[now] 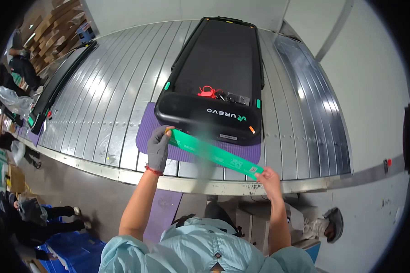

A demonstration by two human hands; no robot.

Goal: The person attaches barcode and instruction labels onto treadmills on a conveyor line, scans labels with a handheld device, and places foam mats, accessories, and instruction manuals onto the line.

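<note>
A long green printed strip [214, 153] with pale text and a small code patch is stretched between my hands. My left hand [158, 148], in a grey glove with fingertips showing, pinches its upper left end. At the lower right end, the ungloved fingers of my right hand [269, 183] grip it. Just beyond the strip lies a black UREVO treadmill [228, 54], its motor cover towards me. On its belt rest a red cord with a clip [207, 92] and small bagged parts [237, 98]. A purple ribbed mat [146, 132] shows under the treadmill's near end.
The metal slat conveyor [109, 91] has a pale front rail [95, 169]. A second black treadmill [61, 82] lies at left. Several people are at the far left, near a blue bin [75, 250]. A wall [378, 91] stands at right.
</note>
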